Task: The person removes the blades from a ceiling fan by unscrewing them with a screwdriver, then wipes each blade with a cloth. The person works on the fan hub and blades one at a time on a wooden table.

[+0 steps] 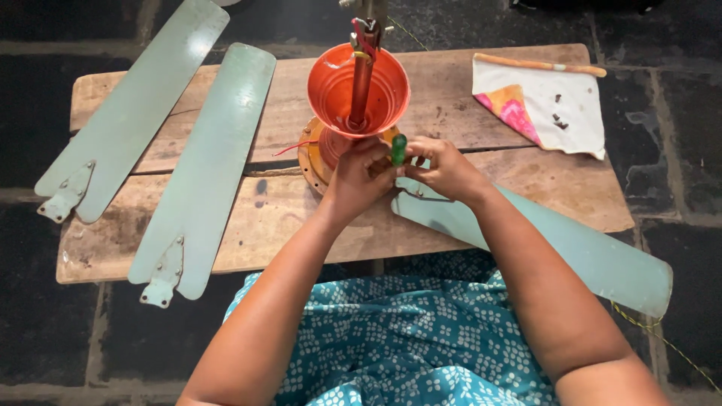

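Note:
An orange ceiling-fan motor with a cup-shaped canopy (358, 86) on its rod stands on a wooden table (226, 225). A pale green fan blade (571, 248) lies from the motor toward the lower right, its bracket end at the motor rim. My left hand (359, 179) is at the motor's rim by the blade bracket, fingers closed. My right hand (444, 169) rests on the blade's bracket end. A green-handled screwdriver (398, 149) stands upright between both hands, gripped by them.
Two more pale green fan blades (203, 173) (131, 105) lie on the table's left, their brackets over the near edge. A white and pink cloth (549, 105) with several small dark screws lies at the back right. Dark stone floor surrounds the table.

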